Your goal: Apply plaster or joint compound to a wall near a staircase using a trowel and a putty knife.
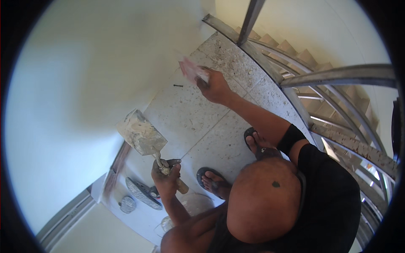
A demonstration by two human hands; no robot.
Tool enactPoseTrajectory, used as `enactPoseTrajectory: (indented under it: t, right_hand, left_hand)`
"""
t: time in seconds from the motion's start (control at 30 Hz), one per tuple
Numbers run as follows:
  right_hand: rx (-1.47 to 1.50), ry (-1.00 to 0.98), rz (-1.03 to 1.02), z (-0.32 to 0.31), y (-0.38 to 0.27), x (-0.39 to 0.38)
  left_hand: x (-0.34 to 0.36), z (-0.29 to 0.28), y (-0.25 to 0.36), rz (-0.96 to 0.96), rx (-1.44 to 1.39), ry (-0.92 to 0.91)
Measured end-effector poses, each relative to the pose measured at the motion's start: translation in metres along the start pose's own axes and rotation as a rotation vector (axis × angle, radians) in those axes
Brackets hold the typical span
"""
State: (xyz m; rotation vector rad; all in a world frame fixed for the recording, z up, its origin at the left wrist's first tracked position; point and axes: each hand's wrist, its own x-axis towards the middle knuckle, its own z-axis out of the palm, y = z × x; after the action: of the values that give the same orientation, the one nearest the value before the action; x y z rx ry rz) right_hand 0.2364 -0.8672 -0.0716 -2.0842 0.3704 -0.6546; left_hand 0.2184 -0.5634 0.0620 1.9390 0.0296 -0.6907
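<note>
My left hand point(167, 176) is closed round the handle of a trowel. The trowel's broad blade point(142, 133), smeared with pale plaster, tilts up beside the white wall point(84, 76). Farther off, my right hand point(214, 86) grips a pink and white piece point(194, 71) between thumb and fingers, close to the foot of the wall. Blur hides whether this piece is cloth or sponge. A dark nail or screw point(178, 85) lies near the wall, just below that hand.
Crumbs litter the pale tiled floor point(185, 118). A metal railing point(337, 76) curves along the right, with stairs point(312, 57) beyond. Near my left forearm stand a whitish bucket point(198, 203), a long grey sole-shaped object point(142, 194) and a rough grey lump point(128, 204). My sandalled feet point(213, 181) rest between.
</note>
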Motion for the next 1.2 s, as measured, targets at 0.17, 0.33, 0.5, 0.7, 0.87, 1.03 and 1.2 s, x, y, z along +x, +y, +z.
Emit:
enactPoseTrajectory:
  t: [0.17,0.33,0.5,0.7,0.87,1.03,1.2]
  right_hand:
    - [1.127,0.461,0.930,-0.014,-0.002,-0.011]
    - [1.367,0.566,0.913,-0.026,0.048,0.008]
    - [1.522,0.452,0.879,-0.020,0.069,0.026]
    - [1.700,0.484,0.896,-0.025,0.086,0.054]
    - [1.712,0.483,0.844,-0.017,0.090,0.052]
    - [1.835,0.463,0.733,-0.020,0.086,0.048]
    - [1.889,0.428,0.651,-0.019,0.088,0.059]
  left_hand:
    - [-0.006,0.000,0.002,0.023,0.012,0.060]
    - [-0.012,0.000,0.004,0.019,-0.005,0.057]
    - [-0.015,0.001,0.009,0.019,0.003,0.045]
    - [-0.017,0.000,0.009,0.028,-0.012,0.014]
    - [-0.017,0.000,0.008,0.021,-0.020,0.012]
    - [-0.018,0.000,0.010,0.000,-0.013,0.028]
    - [-0.017,0.000,0.007,-0.003,0.055,0.005]
